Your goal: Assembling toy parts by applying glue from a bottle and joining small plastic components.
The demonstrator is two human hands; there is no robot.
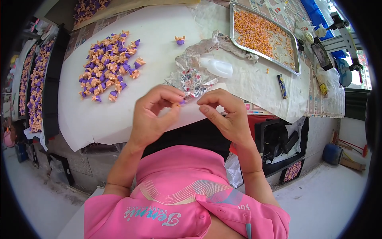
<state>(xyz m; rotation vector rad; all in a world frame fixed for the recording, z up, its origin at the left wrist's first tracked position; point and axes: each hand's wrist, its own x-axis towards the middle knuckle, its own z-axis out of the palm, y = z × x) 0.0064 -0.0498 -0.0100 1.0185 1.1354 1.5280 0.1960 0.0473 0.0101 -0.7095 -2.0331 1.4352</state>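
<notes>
My left hand [155, 113] is closed in a pinch, with a small purple and peach plastic piece [182, 102] at its fingertips. Just right of it, my right hand [227, 113] has its fingers curled and thumb drawn in; whatever it may hold is too small to make out. Both hands are over the near edge of the white-covered table [155, 51]. Beyond them lies a crumpled floral cloth [191, 79], with a white plastic bottle [219, 68] on its side next to it. One separate purple and peach piece [180, 40] rests farther back.
A heap of purple and peach pieces [107, 65] covers the table's left part. At the back right, a metal tray [297, 72] holds many tiny orange parts [254, 32]. A dark blue and yellow tube [282, 86] lies nearer. Trays of pieces [36, 87] stand at far left.
</notes>
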